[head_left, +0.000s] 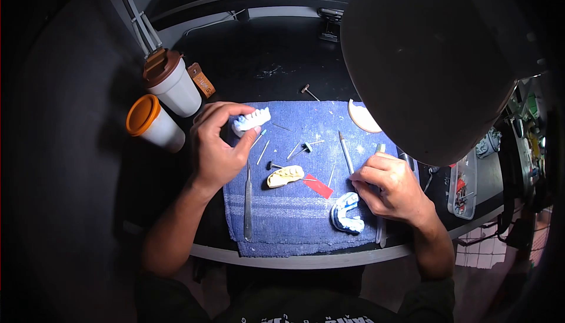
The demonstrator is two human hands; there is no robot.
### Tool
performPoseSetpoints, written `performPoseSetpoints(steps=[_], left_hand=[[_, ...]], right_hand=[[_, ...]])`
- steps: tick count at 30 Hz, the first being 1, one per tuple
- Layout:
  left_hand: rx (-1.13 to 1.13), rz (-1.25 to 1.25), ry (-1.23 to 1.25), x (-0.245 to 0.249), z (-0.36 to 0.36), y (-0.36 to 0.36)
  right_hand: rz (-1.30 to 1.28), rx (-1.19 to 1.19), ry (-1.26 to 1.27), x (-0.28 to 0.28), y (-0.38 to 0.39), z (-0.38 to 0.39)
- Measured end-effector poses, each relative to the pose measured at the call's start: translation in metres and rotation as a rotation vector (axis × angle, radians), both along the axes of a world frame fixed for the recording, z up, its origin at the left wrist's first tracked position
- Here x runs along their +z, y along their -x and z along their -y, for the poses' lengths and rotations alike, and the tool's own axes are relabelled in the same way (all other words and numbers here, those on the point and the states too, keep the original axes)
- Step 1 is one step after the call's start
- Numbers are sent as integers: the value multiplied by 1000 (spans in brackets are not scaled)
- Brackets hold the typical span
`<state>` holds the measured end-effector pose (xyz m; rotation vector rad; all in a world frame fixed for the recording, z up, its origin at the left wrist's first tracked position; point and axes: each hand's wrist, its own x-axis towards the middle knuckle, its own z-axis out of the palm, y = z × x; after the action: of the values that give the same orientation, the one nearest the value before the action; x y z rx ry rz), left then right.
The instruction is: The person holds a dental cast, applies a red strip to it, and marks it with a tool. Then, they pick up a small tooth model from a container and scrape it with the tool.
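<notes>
My left hand [216,146] holds a white and blue dental cast [252,120] above the upper left corner of a blue towel [294,223]. My right hand [389,186] rests on the towel's right side, its fingers pinched on a thin metal instrument [346,153] that points up and away. Just left of that hand lies a blue and white dental cast [346,213]. A yellowish cast [285,176] and a red strip [318,186] lie mid-towel.
A scalpel-like tool [248,199] lies along the towel's left edge, with several small burs and pins [303,147] scattered above the middle. Two lidded cups [162,102] stand at left. A large dark lamp shade [429,64] overhangs the right. A clear box [464,186] sits at right.
</notes>
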<state>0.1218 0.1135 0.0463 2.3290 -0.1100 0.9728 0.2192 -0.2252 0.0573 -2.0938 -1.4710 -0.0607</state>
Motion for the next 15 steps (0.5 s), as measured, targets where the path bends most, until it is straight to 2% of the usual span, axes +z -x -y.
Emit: performPoseSetpoints(steps=[3,10,15], left_hand=[[-1,10,295,-2,-5,-2],[13,71,284,0,-6,-3],[-14,12,326,0,-1,1]], right_hand=[[-3,-2,-4,1,-1,1],[-9,-3,11,-1,1,0],[-4,-9,-2,1,0,1]])
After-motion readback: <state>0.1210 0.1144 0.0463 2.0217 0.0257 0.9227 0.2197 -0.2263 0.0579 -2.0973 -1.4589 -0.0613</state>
